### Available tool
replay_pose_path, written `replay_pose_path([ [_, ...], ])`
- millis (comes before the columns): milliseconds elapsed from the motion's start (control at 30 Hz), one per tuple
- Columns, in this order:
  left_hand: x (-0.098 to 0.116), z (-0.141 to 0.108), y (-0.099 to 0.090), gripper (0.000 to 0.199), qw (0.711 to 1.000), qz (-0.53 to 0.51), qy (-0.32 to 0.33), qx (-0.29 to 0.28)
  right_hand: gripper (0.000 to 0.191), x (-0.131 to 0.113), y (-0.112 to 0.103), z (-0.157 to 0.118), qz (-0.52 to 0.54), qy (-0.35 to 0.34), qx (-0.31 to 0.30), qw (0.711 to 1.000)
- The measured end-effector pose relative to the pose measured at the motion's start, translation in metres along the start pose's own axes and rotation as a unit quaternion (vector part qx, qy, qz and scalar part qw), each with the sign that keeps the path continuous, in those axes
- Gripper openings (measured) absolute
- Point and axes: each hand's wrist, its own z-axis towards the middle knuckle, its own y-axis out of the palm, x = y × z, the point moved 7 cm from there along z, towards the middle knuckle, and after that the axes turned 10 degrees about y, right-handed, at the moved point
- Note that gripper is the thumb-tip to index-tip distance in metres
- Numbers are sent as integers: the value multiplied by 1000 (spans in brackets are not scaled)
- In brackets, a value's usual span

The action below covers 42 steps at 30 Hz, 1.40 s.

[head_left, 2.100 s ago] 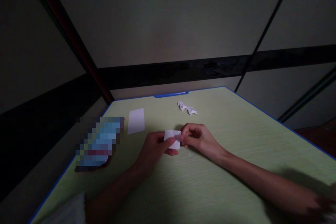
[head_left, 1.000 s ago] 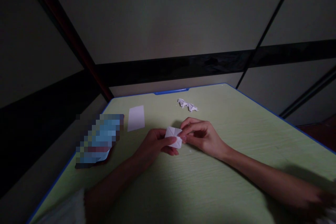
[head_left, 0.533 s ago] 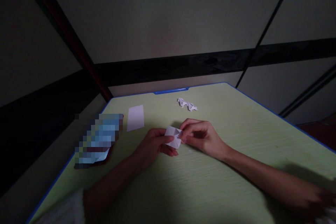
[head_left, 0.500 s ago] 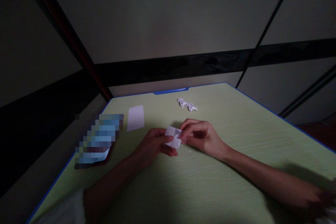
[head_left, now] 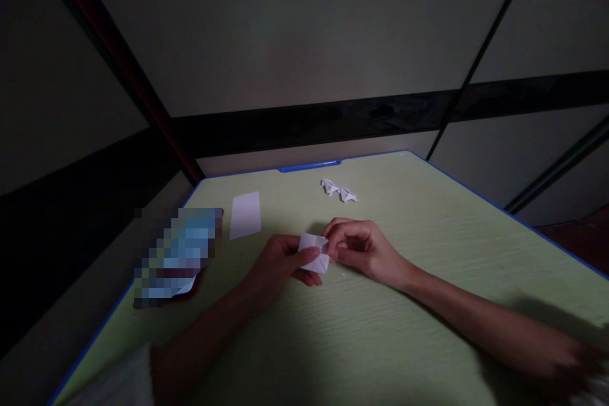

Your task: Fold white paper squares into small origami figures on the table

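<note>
A small white piece of folded paper with crease lines is held above the table, between my two hands. My left hand grips it from the left, the thumb lying on top and the fingers beneath. On its right edge my right hand pinches the paper between thumb and fingertips. Beyond the hands, two small folded paper figures lie side by side on the table.
The pale green table has a blue edge and a blue handle at the back. A white paper sheet lies at the left, beside a phone-like device with a blurred screen. Cabinet panels stand behind.
My left thumb has slid slightly further over the folded paper, which is tilted a little differently. My right fingertips stay at its right edge. The other things on the table have not moved.
</note>
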Motion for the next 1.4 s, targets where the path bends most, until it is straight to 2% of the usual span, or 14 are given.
replay_pose_path([
  [67,0,0,-3,22,999,8,14,30,5,4,-1,1,19,21,15,999],
  [167,3,-1,-7,20,997,22,28,71,17,11,-2,2,51,61,47,996],
  [300,10,-3,-5,13,994,58,37,89,24,14,-5,0,61,99,116,986],
  [433,16,-5,-4,9,989,84,47,114,22,14,-8,-3,43,114,171,978],
  [600,15,-4,-2,8,986,99,65,117,14,18,-9,-3,18,129,172,976],
  [800,10,-2,-2,9,992,71,26,106,19,22,-11,-3,35,131,182,974],
  [1033,9,-1,-1,11,995,45,1,91,12,22,-13,-4,3,122,183,975],
  [1400,7,-2,-2,11,994,18,1,108,9,16,-11,-4,-25,109,189,976],
])
